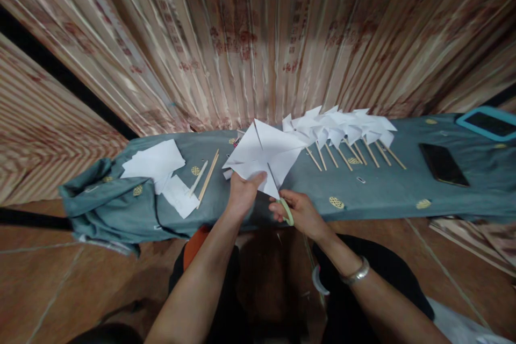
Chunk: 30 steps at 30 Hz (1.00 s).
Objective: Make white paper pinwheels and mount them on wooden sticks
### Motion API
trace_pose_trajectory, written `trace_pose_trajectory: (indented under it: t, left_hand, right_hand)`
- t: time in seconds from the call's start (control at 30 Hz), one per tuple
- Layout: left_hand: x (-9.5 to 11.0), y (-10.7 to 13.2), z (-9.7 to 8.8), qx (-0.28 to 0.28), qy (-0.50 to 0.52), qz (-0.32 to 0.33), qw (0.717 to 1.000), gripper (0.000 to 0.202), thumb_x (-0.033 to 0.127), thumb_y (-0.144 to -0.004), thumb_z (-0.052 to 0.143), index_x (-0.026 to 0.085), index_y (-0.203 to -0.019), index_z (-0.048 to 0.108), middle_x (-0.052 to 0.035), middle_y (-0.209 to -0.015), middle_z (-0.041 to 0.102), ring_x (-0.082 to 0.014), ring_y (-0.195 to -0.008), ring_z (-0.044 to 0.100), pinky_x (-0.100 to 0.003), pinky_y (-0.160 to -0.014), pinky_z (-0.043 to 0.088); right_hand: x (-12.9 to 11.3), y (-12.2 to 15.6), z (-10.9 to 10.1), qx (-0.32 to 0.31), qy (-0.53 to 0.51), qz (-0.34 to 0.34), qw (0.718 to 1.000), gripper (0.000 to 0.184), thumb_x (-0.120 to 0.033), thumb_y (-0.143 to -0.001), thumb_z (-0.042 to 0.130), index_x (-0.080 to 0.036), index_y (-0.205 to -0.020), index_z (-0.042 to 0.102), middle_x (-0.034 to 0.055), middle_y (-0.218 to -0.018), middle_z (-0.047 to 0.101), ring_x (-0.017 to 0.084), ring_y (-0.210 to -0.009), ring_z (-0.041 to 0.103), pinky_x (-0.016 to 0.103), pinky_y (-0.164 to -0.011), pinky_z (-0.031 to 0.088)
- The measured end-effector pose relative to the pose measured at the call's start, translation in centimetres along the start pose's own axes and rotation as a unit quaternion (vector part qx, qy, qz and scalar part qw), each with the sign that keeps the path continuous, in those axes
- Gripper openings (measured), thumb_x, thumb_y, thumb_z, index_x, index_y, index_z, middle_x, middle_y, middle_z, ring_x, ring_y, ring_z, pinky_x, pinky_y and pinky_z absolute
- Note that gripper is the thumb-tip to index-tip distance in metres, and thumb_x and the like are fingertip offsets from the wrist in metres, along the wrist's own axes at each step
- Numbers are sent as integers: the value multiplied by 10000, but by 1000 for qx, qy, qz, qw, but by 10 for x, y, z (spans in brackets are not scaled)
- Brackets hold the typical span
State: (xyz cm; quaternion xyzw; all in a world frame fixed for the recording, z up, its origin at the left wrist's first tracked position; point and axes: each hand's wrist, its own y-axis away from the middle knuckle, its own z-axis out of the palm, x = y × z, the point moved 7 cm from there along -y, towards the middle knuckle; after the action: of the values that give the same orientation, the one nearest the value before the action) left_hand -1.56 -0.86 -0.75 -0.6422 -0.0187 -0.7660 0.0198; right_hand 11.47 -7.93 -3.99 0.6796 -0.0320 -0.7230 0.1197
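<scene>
My left hand [242, 193] pinches the lower edge of a white paper sheet [266, 153] with raised, folded-up flaps, held just above the near edge of the table. My right hand [298, 212] is closed on the pale green handles of scissors [285, 208], whose blades reach up into the paper's lower corner. A silver bangle [355, 274] sits on my right wrist. Behind the sheet, a row of several white paper pinwheels [342, 126] on wooden sticks lies on the cloth.
A grey-green cloth [387, 188] covers the low table. White paper sheets [155, 164] and wooden sticks [208, 174] lie at the left. A black phone [442, 164] and a blue-framed tablet [488, 122] are at the right. A striped curtain [250, 37] hangs behind.
</scene>
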Motion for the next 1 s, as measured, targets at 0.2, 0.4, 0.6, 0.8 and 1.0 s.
trace_pose_trajectory:
  t: [0.2, 0.4, 0.6, 0.8, 1.0]
  left_hand:
    - [1, 2, 1, -6, -7, -5, 1000, 192, 245, -564, 748, 145, -708, 669, -32, -721, 688, -153, -636, 592, -274, -638, 499]
    - [3, 3, 2, -3, 0, -9, 1000, 214, 253, -559, 750, 140, -723, 671, -43, -734, 696, -162, -645, 605, -284, -645, 508]
    - [2, 1, 0, 4, 4, -5, 1000, 228, 243, -558, 751, 138, -748, 682, -46, -769, 704, -164, -670, 613, -286, -667, 506]
    - [1, 3, -1, 7, -3, -14, 1000, 253, 253, -562, 752, 136, -775, 683, -54, -787, 713, -174, -678, 625, -304, -694, 513]
    - [0, -3, -9, 28, 10, -5, 1000, 270, 238, -535, 766, 164, -782, 686, -53, -820, 723, -203, -745, 649, -330, -746, 531]
  right_hand:
    - [-6, 1, 1, -1, 25, -12, 1000, 398, -522, -656, 779, -177, -671, 581, -31, -551, 607, 87, -489, 532, 203, -485, 405]
    - [-4, 0, 0, 1, 21, -16, 1000, 384, -506, -668, 776, -173, -661, 585, -38, -542, 596, 79, -479, 518, 198, -476, 385]
    - [-4, 0, 1, 7, 13, -5, 1000, 395, -517, -641, 787, -170, -663, 600, -44, -526, 584, 76, -466, 502, 201, -469, 376]
    - [-3, -1, 3, 6, -1, 0, 1000, 408, -517, -616, 799, -167, -696, 605, -42, -527, 590, 78, -463, 505, 205, -472, 380]
    - [11, 5, 2, -20, 42, 30, 998, 501, -551, -600, 786, -157, -864, 623, -29, -586, 616, 107, -498, 545, 230, -502, 409]
